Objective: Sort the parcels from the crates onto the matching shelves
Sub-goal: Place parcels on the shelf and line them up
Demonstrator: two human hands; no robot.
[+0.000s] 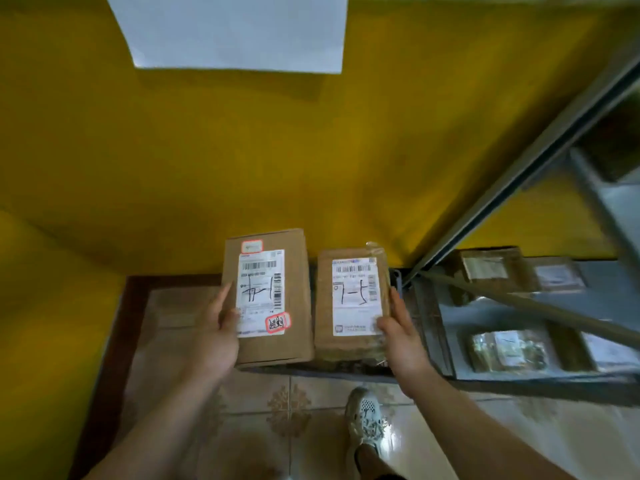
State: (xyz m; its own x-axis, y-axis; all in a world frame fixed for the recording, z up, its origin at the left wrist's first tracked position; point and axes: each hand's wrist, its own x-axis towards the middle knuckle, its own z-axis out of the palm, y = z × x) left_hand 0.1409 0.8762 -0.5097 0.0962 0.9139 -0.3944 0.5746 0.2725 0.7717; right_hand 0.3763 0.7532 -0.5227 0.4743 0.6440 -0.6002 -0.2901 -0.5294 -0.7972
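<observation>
The left grip [221, 327] clasps the left edge of the larger parcel [298, 306], thumb on its front beside the white label. The right grip [398, 330] clasps the right edge of the smaller parcel [325, 306], thumb on its label. The two parcels are held side by side, nearly touching, above the tiled floor [277, 410]. At 3 o'clock stands a metal shelf [450, 323] holding other parcels [485, 268]. At 12 o'clock is a yellow wall [242, 150], and at 6 o'clock a shoe [367, 420].

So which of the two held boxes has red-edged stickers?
The larger cardboard box in the left hand: it bears two red-bordered stickers. The smaller box in the right hand shows none.
</observation>
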